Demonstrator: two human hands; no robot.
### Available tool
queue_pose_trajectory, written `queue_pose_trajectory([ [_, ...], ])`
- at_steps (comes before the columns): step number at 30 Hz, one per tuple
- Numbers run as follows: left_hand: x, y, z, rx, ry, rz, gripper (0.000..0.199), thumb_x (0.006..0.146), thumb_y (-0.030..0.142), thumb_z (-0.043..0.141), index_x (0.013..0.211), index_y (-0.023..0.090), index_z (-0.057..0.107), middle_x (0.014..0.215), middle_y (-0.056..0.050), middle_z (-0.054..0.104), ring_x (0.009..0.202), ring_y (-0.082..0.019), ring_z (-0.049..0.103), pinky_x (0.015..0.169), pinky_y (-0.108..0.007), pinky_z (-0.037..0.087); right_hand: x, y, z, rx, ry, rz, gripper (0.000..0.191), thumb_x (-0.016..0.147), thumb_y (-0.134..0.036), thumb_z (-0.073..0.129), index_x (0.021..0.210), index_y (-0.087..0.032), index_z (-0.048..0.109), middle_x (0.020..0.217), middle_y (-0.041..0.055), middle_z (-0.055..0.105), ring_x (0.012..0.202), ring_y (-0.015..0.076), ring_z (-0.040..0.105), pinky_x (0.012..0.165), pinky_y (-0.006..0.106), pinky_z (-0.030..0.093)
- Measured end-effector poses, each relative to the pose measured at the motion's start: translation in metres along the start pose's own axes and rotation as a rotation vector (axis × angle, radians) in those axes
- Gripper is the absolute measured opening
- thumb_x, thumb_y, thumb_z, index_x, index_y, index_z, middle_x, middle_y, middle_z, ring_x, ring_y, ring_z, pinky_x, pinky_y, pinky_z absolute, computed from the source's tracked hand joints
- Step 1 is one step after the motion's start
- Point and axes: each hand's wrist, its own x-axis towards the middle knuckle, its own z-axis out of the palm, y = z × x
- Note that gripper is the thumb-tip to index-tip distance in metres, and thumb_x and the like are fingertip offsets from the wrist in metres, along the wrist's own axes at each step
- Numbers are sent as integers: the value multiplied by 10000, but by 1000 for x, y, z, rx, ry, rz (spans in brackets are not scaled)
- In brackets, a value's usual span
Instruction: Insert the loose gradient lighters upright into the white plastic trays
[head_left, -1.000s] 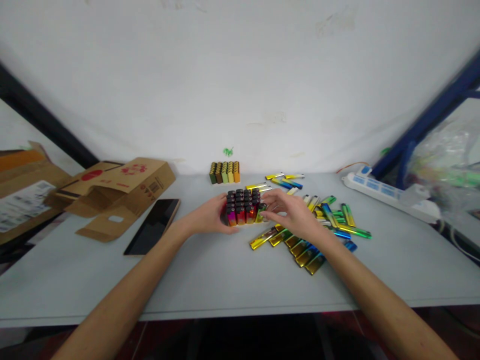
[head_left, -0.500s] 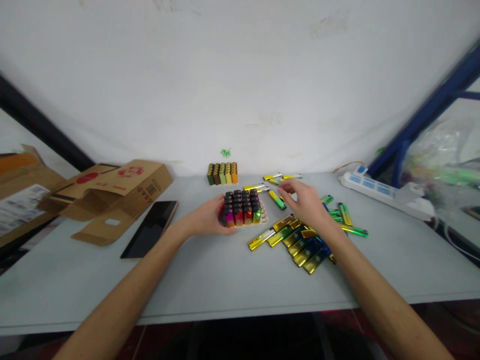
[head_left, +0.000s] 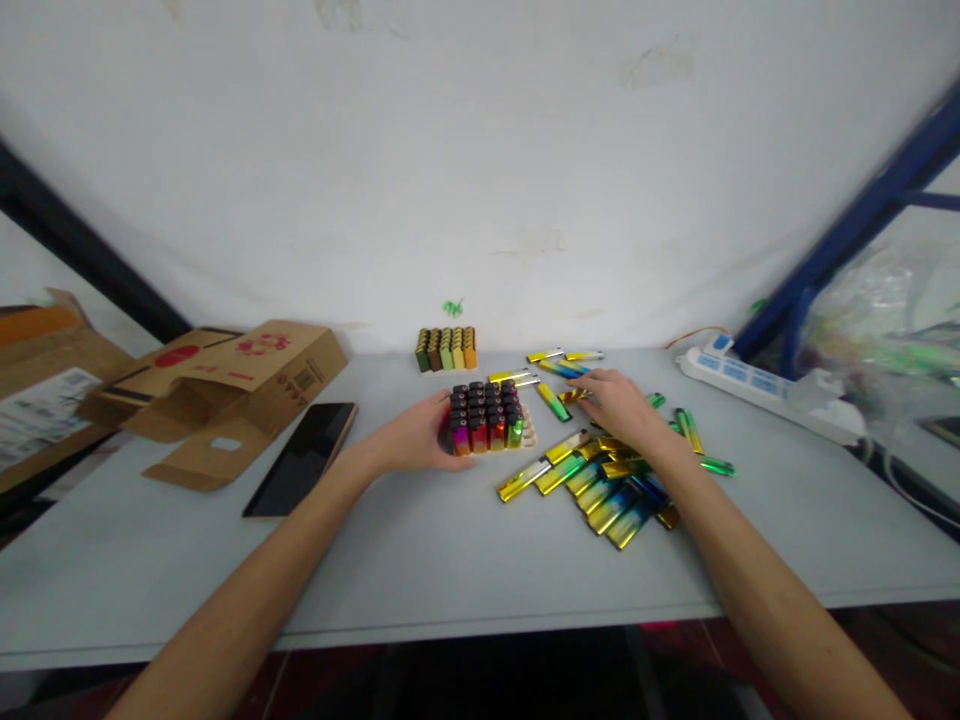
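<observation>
Upright lighters with black tops (head_left: 487, 402) stand packed in rows in a pale tray (head_left: 529, 432), whose right-hand slots show bare. My left hand (head_left: 420, 432) is closed around the left side of this block, thumb at the near edge. To the right of the tray, my right hand (head_left: 621, 408) has its fingers closed on a gold lighter (head_left: 575, 396), which pokes out left of the fingertips. A green and yellow lighter (head_left: 553, 402) lies between that hand and the tray. Nearer me is a heap of loose shiny lighters (head_left: 600, 490), partly under my right forearm.
A second block of lighters (head_left: 447, 350) stands by the wall, with several loose lighters (head_left: 564, 358) to its right. An opened cardboard box (head_left: 300, 365) and a dark tablet (head_left: 301, 460) lie on the left. A white power strip (head_left: 772, 388) sits at the right.
My right hand has moved slightly right and down, and the gold lighter now shows at its fingertips. Blue and yellow lighters behind it are uncovered. My left hand stays on the tray of lighters.
</observation>
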Motion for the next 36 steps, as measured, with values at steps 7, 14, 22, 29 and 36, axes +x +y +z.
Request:
queue_pose_trajectory([
  [7,-1,1,0,5,6,9,787,728,408,933,1427,206,631,1460,-128,718,1351,-366,680,1237,-487,520,-3,-6,-7,41,6,92,164,1041,-235,650,1113,-183,788,1178,182,769,1021,314,748,964,435,585],
  [14,0,-3,1,-1,-11,3,824,731,427,930,1451,189,605,1479,-153,696,1370,-373,663,1253,-516,502,-3,-20,-21,365,185,195,376,1097,-461,554,1307,-175,678,767,52,767,663,236,701,682,330,511],
  [22,0,-3,0,9,-10,1,775,724,448,930,1396,196,636,1444,-148,710,1363,-376,669,1241,-504,514,1,-25,-24,742,342,241,532,910,-722,719,812,-201,689,773,70,759,656,191,634,611,311,475],
  [29,0,-3,1,20,3,15,779,724,411,930,1414,218,623,1471,-123,709,1358,-363,671,1239,-496,517,-3,-8,-31,612,389,343,494,958,-685,665,928,-197,735,703,41,714,646,215,643,594,315,444],
  [36,0,-3,1,30,-2,14,786,735,417,922,1423,203,609,1463,-134,711,1350,-362,675,1242,-488,515,-7,12,-31,328,168,257,300,982,-485,707,1077,-200,715,773,72,797,706,255,738,679,337,513],
])
